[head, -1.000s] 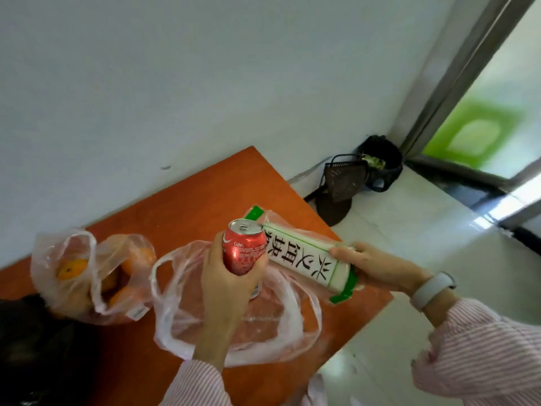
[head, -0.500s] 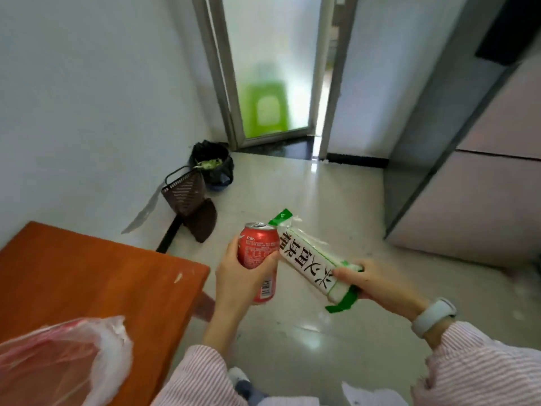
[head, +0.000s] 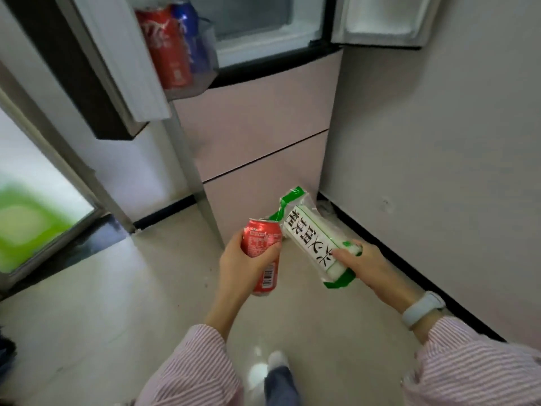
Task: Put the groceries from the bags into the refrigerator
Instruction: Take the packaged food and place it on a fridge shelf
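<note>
the left hand has its grip curled round a red soda can, tilted, low in the middle of the frame, and the right hand just beside it pinches the lower end of a white and green packet that slants up toward the lower drawers of the refrigerator. both are held above the pale floor, the can's top almost touching the packet. in the upper left of the frame the open fridge door has a shelf with a red can and a blue can side by side.
</note>
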